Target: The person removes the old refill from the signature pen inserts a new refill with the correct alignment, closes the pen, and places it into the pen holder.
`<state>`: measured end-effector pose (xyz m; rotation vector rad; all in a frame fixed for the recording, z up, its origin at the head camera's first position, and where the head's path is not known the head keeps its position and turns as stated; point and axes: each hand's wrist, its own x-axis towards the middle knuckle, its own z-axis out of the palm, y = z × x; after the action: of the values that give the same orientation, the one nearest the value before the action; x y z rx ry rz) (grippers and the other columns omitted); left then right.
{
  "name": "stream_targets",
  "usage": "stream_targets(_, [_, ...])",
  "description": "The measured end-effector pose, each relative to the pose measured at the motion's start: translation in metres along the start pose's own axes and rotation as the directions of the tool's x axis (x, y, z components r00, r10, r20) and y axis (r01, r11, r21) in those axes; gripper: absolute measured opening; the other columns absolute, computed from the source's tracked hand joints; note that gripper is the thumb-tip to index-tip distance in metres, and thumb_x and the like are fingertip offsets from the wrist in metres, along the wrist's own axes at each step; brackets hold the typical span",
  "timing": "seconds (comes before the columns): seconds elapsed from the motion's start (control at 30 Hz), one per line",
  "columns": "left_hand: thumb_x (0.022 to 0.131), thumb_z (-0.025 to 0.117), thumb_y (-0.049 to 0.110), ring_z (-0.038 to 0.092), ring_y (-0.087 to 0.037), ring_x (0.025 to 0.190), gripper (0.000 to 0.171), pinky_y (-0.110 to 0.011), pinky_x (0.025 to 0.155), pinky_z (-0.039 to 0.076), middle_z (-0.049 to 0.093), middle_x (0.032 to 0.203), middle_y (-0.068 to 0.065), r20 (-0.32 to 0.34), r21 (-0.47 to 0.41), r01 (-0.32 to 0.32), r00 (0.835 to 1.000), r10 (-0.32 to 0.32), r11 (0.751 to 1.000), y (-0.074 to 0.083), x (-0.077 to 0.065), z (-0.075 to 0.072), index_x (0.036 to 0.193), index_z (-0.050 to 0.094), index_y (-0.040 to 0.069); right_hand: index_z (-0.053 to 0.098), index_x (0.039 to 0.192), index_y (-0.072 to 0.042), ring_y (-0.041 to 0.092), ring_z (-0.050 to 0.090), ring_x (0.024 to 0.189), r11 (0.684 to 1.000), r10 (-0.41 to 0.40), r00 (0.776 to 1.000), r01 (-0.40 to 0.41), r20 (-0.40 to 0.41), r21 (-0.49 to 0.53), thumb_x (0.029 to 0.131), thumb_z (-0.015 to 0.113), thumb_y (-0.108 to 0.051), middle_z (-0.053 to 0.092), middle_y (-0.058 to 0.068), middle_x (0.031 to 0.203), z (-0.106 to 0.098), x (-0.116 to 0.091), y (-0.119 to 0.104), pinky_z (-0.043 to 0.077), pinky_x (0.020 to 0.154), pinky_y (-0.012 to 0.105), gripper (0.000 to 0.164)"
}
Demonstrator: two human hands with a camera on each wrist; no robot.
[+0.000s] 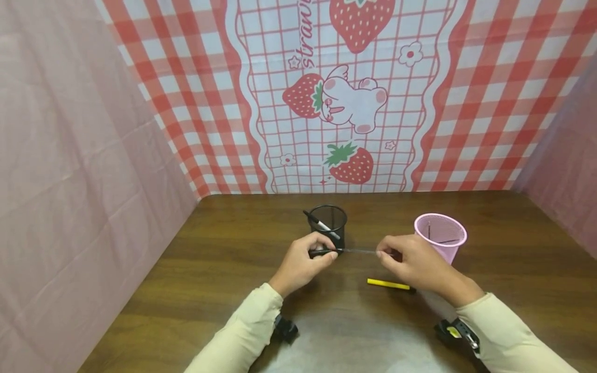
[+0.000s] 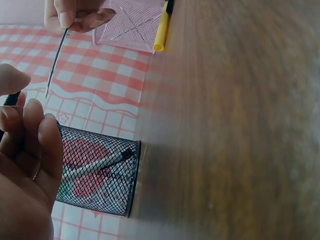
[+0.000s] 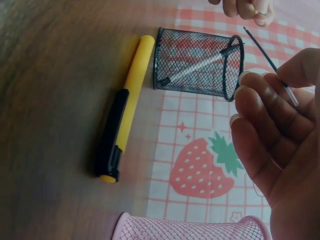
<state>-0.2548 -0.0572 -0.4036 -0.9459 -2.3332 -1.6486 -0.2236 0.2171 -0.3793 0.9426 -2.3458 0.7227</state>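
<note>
My left hand (image 1: 302,259) grips a black pen barrel (image 1: 319,253), its ridged end showing between thumb and fingers in the left wrist view. Opposite it, my right hand (image 1: 415,259) pinches a thin pen refill (image 3: 265,52) between thumb and forefinger. The refill is dark along most of its length with a clear tail, and it points across toward the left hand. Its free tip stands apart from the left fingers in the left wrist view. Right behind the left hand is a black mesh pen cup (image 1: 341,243) with a white pen with black ends (image 1: 322,225) leaning in it.
A pink mesh cup (image 1: 450,252) stands behind the right hand. On the wooden table (image 1: 224,290), below the right hand, lies a yellow stick with a black clip-like part (image 3: 132,85). A strawberry-print cloth (image 1: 396,155) hangs along the back, with pink cloth at the sides.
</note>
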Motion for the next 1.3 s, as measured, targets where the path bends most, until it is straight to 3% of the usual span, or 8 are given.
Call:
stream_targets(0.4, [0.087, 0.075, 0.007, 0.057, -0.007, 0.067, 0.013, -0.022, 0.063, 0.047, 0.066, 0.076, 0.003, -0.004, -0.004, 0.016, 1.000, -0.016, 1.000, -0.001, 0.000, 0.001, 0.095, 0.065, 0.009, 0.067, 0.081, -0.022, -0.004, 0.047, 0.061, 1.000, -0.018, 1.000, 0.018, -0.002, -0.001, 0.080, 0.074, -0.004, 0.052, -0.024, 0.069, 0.005, -0.002, 0.002, 0.038, 0.055, 0.013, 0.020])
stream_targets(0.47, [0.087, 0.075, 0.005, 0.057, -0.005, 0.068, 0.012, -0.022, 0.065, 0.047, 0.067, 0.076, 0.000, -0.004, 0.005, 0.020, 1.000, -0.020, 1.000, 0.006, -0.001, 0.001, 0.095, 0.066, 0.006, 0.067, 0.081, -0.022, -0.005, 0.047, 0.060, 1.000, -0.018, 1.000, 0.018, 0.003, 0.000, 0.081, 0.074, -0.004, 0.052, -0.024, 0.069, 0.005, -0.002, 0.002, 0.039, 0.055, 0.013, 0.019])
stream_targets(0.73, [0.086, 0.077, 0.012, 0.061, -0.008, 0.074, 0.010, -0.025, 0.068, 0.050, 0.068, 0.080, 0.009, -0.010, 0.034, -0.002, 1.000, 0.003, 0.999, -0.001, 0.000, 0.001, 0.093, 0.070, 0.014, 0.070, 0.082, -0.020, -0.005, 0.047, 0.060, 1.000, 0.001, 0.999, -0.001, 0.035, 0.008, 0.082, 0.074, -0.004, 0.052, -0.024, 0.069, 0.007, -0.004, 0.004, 0.042, 0.053, 0.018, 0.017])
stream_targets(1.3, [0.086, 0.079, 0.015, 0.063, -0.007, 0.078, 0.010, -0.026, 0.070, 0.053, 0.070, 0.088, 0.009, 0.008, 0.038, -0.010, 1.000, 0.010, 0.999, -0.002, -0.002, 0.002, 0.093, 0.072, 0.016, 0.070, 0.083, -0.018, -0.005, 0.046, 0.059, 1.000, 0.009, 0.996, -0.011, 0.084, 0.021, 0.083, 0.074, -0.004, 0.051, -0.024, 0.069, 0.013, -0.007, 0.006, 0.041, 0.052, 0.019, 0.014])
